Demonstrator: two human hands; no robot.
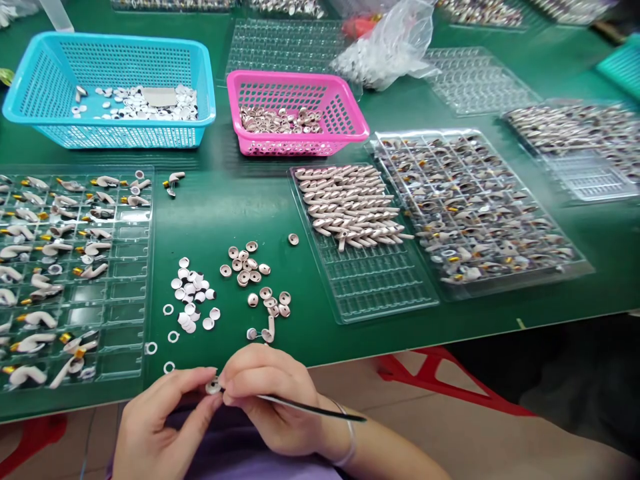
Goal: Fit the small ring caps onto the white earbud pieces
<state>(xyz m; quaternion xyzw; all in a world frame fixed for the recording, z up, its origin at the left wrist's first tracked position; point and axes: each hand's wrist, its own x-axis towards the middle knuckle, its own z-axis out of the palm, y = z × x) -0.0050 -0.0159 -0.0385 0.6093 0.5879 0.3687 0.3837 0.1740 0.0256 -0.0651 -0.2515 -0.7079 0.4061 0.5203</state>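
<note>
By green table [225, 213], over tiled floor [360, 390]: left grip [160, 417] pinching probable cap [213, 386]; right grip [277, 393] holding dark tool [330, 411].

I counted one left hand [157, 423], one right hand [277, 400], one slim black tool [325, 411], one wrist bangle [354, 440], and one blue basket [107, 124], one pink basket [300, 139] and one teal basket [623, 72], three in all. At least six clear plastic trays [126, 290] showed, the farthest too blurred to number. Loose lay four white rings [165, 309], over a dozen metal cups [251, 247] and roughly twenty white discs [208, 323].
</note>
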